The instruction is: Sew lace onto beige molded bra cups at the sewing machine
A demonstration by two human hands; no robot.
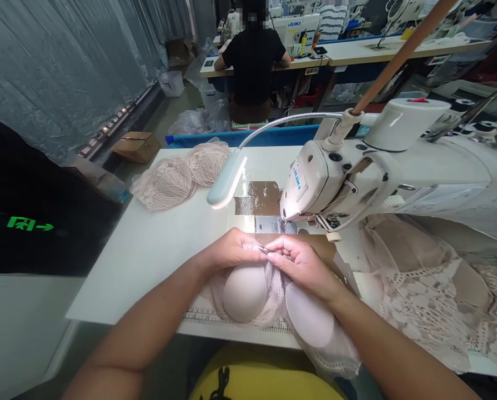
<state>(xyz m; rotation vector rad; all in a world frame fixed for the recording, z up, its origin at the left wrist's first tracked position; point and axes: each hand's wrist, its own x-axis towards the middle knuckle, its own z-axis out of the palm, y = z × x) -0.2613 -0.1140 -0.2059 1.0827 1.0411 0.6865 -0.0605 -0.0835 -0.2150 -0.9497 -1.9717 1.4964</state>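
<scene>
A pale pink lace bra (245,294) with smooth moulded cups hangs from my two hands at the front of the sewing table, one cup dropping over the edge. My left hand (234,250) pinches its upper edge between thumb and fingers. Close beside it, my right hand (300,261) is closed on the same edge, the fingertips of both hands almost meeting. A small shiny sliver shows between them, too small to name. Just beyond my hands stands the head of a white sewing machine (310,178), its needle area apart from the fabric.
Another lace bra (169,180) lies at the table's far left. A lamp (227,180) on a bent neck hangs over the table (127,266). Lace pieces (423,294) are heaped to the right. A printed ruler (202,316) runs along the front edge. Ahead, a person (254,61) sits facing away.
</scene>
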